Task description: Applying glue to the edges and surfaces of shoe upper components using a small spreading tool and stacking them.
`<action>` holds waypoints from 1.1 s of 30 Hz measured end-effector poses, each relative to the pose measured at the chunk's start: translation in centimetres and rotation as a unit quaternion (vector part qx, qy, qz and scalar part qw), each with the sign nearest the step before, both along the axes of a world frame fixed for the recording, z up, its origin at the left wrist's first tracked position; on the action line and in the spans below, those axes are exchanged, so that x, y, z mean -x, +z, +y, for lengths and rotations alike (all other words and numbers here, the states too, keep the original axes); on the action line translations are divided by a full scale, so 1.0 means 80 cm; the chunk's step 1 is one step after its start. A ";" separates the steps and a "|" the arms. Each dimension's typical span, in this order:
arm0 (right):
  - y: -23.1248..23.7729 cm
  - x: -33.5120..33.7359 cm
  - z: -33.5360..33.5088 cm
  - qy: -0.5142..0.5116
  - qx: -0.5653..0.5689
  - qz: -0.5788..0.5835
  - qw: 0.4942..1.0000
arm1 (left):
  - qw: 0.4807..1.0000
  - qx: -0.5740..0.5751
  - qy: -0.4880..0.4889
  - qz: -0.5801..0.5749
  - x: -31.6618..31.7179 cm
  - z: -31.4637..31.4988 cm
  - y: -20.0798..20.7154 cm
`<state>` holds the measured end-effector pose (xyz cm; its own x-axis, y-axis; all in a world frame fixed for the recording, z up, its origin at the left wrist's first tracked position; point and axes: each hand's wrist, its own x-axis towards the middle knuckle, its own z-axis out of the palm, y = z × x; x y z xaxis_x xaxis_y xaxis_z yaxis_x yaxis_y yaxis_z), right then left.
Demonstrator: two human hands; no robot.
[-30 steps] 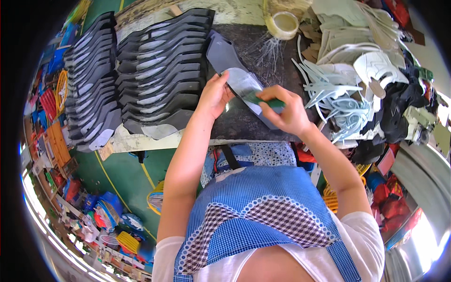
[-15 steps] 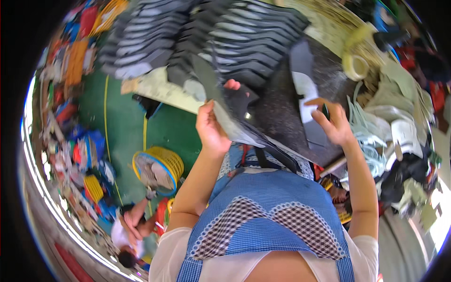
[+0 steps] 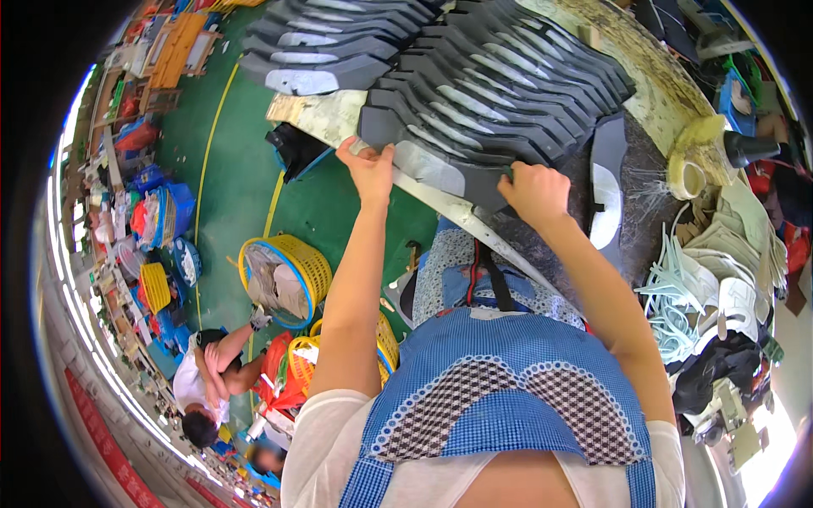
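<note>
A dark grey curved, flat cut piece with a pale patch (image 3: 430, 168) lies at the near edge of an overlapping row of similar pieces (image 3: 500, 93). My left hand (image 3: 371, 173) pinches its left end between thumb and fingers, at the table edge. At its right end, my right hand (image 3: 539, 193) has its fingers curled down on the piece; the fingertips are partly hidden. A single matching piece (image 3: 607, 182) lies apart on the dark work surface, to the right of my right hand.
A second row of pieces (image 3: 330, 42) sits at the far left of the table (image 3: 318, 110). Right of the work surface are a yellowish pot (image 3: 694, 157) with a dark cone and piled pale scraps (image 3: 728, 245). A yellow basket (image 3: 309, 271) stands on the green floor; a person (image 3: 216, 372) sits at lower left.
The piece that my left hand held up in front of me now lies at the row's near edge. My right hand has moved left from the separate piece to its right end. The view has shifted.
</note>
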<state>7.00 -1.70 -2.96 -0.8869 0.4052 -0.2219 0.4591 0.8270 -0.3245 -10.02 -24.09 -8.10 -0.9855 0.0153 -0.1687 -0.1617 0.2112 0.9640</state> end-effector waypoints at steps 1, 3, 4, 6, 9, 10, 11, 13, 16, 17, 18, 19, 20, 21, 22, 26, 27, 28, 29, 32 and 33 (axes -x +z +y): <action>0.004 0.001 0.000 0.000 -0.032 -0.001 1.000 | 0.998 0.054 -0.023 0.019 0.004 0.005 -0.005; 0.010 -0.007 0.008 -0.006 -0.032 -0.008 0.999 | 0.988 0.134 -0.071 0.002 0.013 0.006 -0.010; 0.013 -0.019 0.020 -0.012 -0.030 -0.011 0.999 | 0.977 0.176 -0.111 0.042 0.019 0.000 -0.011; 0.044 -0.048 0.042 -0.047 0.104 0.025 0.993 | 0.887 0.378 -0.173 0.202 0.037 -0.045 -0.023; 0.069 -0.150 0.139 -0.236 0.342 0.259 0.872 | 0.962 0.229 -0.066 0.135 0.022 -0.034 0.009; 0.086 -0.178 0.174 -0.313 0.395 0.289 0.814 | 0.961 0.185 -0.045 0.198 0.021 -0.042 0.014; 0.092 -0.215 0.210 -0.413 0.349 0.334 0.772 | 0.964 0.154 -0.047 0.212 0.004 -0.017 0.036; 0.096 -0.250 0.261 -0.496 0.235 0.388 0.741 | 0.952 0.091 -0.110 0.271 -0.042 0.040 0.080; 0.084 -0.236 0.297 -0.474 0.134 0.365 0.790 | 0.917 -0.083 -0.387 -0.048 -0.138 0.148 0.108; 0.070 -0.226 0.304 -0.480 0.115 0.329 0.805 | 0.877 -0.097 -0.456 -0.115 -0.169 0.176 0.097; 0.061 -0.216 0.304 -0.465 0.066 0.292 0.833 | 0.853 -0.106 -0.493 -0.132 -0.194 0.199 0.077; 0.051 -0.215 0.311 -0.443 0.040 0.268 0.855 | 0.850 -0.106 -0.480 -0.190 -0.209 0.219 0.055; 0.043 -0.214 0.315 -0.419 0.018 0.243 0.875 | 0.845 -0.103 -0.462 -0.248 -0.217 0.234 0.042; 0.053 -0.211 0.317 -0.465 0.072 0.208 0.858 | 0.851 -0.096 -0.454 -0.248 -0.218 0.245 0.034; 0.066 -0.215 0.323 -0.505 0.125 0.170 0.837 | 0.847 -0.083 -0.440 -0.287 -0.216 0.256 0.028; 0.062 -0.239 0.315 -0.499 0.306 0.172 0.792 | 0.845 -0.055 -0.408 -0.342 -0.216 0.280 0.034; 0.060 -0.225 0.301 -0.461 0.362 0.158 0.794 | 0.846 -0.053 -0.407 -0.341 -0.213 0.283 0.032; 0.051 -0.200 0.281 -0.421 0.420 0.143 0.791 | 0.837 -0.048 -0.419 -0.349 -0.210 0.282 0.029; 0.041 -0.176 0.269 -0.363 0.394 0.149 0.831 | 0.826 -0.043 -0.433 -0.358 -0.210 0.281 0.028; 0.018 -0.113 0.270 -0.327 0.298 0.219 0.870 | 0.834 -0.068 -0.406 -0.367 -0.214 0.286 0.032; 0.018 -0.100 0.272 -0.344 0.223 0.281 0.867 | 0.834 -0.063 -0.405 -0.368 -0.213 0.283 0.027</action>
<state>15.04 20.06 -1.50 -0.4874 0.8669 -0.1043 0.4600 0.1534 -0.8746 6.99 -1.46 -5.95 -0.2730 0.6900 -0.6703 -0.5729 0.4431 0.6895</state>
